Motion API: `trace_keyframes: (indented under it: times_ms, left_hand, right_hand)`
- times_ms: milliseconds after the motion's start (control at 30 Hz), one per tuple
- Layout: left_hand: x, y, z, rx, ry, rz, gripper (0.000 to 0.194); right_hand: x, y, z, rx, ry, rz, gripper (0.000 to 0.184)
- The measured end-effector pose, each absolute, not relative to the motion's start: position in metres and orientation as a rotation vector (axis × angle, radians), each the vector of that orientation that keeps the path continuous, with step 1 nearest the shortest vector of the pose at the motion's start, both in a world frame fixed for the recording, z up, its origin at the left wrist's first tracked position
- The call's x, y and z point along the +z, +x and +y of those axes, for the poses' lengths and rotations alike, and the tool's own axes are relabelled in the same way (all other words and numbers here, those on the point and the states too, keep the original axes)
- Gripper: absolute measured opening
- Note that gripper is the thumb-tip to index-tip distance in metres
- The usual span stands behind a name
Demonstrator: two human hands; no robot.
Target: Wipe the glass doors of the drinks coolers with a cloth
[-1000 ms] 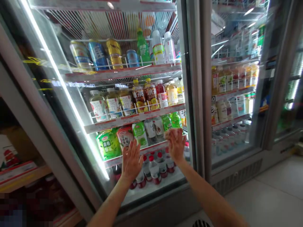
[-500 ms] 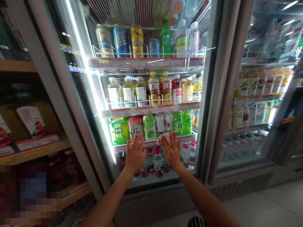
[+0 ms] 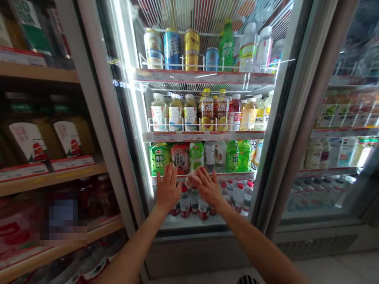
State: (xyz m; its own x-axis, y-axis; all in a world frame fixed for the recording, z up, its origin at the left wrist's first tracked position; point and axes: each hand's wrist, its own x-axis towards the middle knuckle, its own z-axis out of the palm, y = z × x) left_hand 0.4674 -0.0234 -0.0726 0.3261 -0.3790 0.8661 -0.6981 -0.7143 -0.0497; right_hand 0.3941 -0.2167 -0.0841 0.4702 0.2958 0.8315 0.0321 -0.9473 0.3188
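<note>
My left hand (image 3: 168, 187) lies flat, fingers stretched up, against the glass door of a drinks fridge, low down before the red bottle (image 3: 179, 157) and the large green bottle (image 3: 159, 157). To its right, my right hand (image 3: 210, 188) presses a crumpled pale pinkish cloth (image 3: 193, 179) to the same glass. The cloth sticks out past the fingertips on the left, and the rest is hidden beneath the hand. Behind the glass, level with the cloth, runs the edge of a lower shelf (image 3: 237, 176).
Shelves behind the glass hold cans (image 3: 192, 49) and tea bottles (image 3: 206, 112), with red-capped water bottles (image 3: 203, 207) at the bottom. A metal door frame (image 3: 299, 130) stands at the right, beside another fridge. Wooden shelves (image 3: 59, 173) with boxed drinks are at the left.
My right hand has slid the cloth leftward over the glass, closer to my left hand. My left hand stays flat, slightly further left against the bottles. The view has turned left.
</note>
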Motion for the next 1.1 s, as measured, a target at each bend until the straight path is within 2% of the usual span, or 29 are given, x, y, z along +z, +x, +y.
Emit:
trace_keyframes:
  times_ms: [133,200,267,400,467,600,800,1000,1100]
  left_hand:
    - [-0.068,0.479,0.002,1.374,2.263,-0.833,0.059]
    - [-0.065,0.484,0.011,1.38,2.262,-0.782,0.059]
    - [-0.063,0.485,0.016,1.378,2.263,-0.762,0.058]
    - [-0.065,0.489,0.027,1.356,2.281,-0.733,0.058]
    - [-0.067,0.494,0.036,1.352,2.298,-0.703,0.058]
    - [-0.069,0.503,0.052,1.363,2.3,-0.663,0.059]
    - [-0.066,0.508,0.069,1.343,2.303,-0.657,0.059]
    - [-0.061,0.514,0.092,1.359,2.339,-0.594,0.059]
    - [-0.06,0.516,0.104,1.393,2.331,-0.602,0.06]
  right_hand:
    - [-0.058,0.398,-0.238,1.916,2.35,-0.198,0.052]
    - [-0.053,0.405,-0.234,2.032,2.302,-0.313,0.053]
    - [-0.06,0.413,-0.215,1.887,2.368,-0.105,0.054]
    - [-0.068,0.423,-0.181,1.386,2.409,0.507,0.054]
    - [-0.054,0.426,-0.181,1.442,2.389,0.476,0.054]
    - [-0.029,0.43,-0.185,1.758,2.378,0.098,0.052]
    - [-0.042,0.443,-0.147,1.279,2.293,0.735,0.051]
    - [0.01,0.474,-0.101,1.528,2.364,0.454,0.054]
    - [0.002,0.483,-0.082,1.347,2.272,0.741,0.051]
